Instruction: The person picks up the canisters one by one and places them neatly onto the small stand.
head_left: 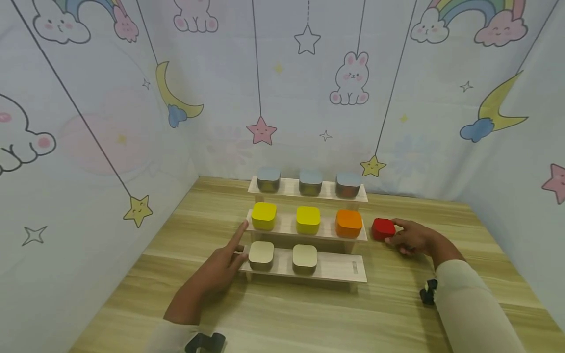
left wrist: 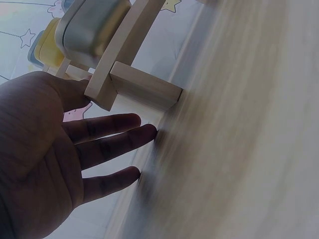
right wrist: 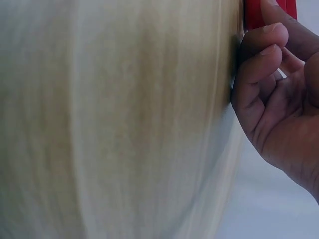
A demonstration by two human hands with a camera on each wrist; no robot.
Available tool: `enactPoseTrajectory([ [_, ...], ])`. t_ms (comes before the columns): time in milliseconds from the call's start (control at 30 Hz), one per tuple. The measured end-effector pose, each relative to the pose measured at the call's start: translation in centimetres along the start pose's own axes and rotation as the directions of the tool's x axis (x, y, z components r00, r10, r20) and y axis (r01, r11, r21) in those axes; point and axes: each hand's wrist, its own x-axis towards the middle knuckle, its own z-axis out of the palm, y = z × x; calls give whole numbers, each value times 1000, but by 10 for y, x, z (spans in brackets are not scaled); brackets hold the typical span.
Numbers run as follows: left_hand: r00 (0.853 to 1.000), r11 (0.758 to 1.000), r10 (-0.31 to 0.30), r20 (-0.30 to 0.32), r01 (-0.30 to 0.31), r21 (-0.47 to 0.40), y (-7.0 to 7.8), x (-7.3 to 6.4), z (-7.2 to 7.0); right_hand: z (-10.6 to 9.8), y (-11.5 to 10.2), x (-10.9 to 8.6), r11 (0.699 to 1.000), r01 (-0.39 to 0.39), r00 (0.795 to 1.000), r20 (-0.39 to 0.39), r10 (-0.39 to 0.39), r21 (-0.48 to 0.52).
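On the tabletop just right of the stand sits a red rounded-square box, pinched between the thumb and fingers of my right hand. The box's edge also shows at the top of the right wrist view. My left hand is at the left end of a three-tier wooden stand, forefinger stretched toward the middle shelf and thumb by the front one. Two cream boxes stand on the front tier, whose right part is bare. The middle tier bears two yellow boxes and an orange box.
Three grey boxes line the back tier. The wood-grain table reaches up to a cloth backdrop with printed stars, moons and rabbits, which encloses the back and both sides.
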Motion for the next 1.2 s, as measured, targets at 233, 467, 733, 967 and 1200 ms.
enactPoseTrajectory([
  [233, 1000, 1000, 3, 2, -3, 0, -1, 0, 2, 4, 3, -6, 997, 3, 1000, -6, -3, 73],
  [467, 1000, 1000, -3, -1, 3, 4, 2, 0, 2, 3, -1, -13, 995, 12, 1000, -2, -12, 96],
  [733, 1000, 1000, -3, 1, 3, 7, 1, 0, 1, 0, -1, -24, 993, 96, 995, -15, -95, 67],
  [967, 1000, 1000, -15, -2, 15, 4, 0, 0, 2, 1, 0, -35, 979, 183, 983, -16, -182, 86],
  [1200, 1000, 1000, -3, -5, 3, 13, 0, 1, 2, 10, -1, -54, 959, 264, 964, -7, -265, 98],
])
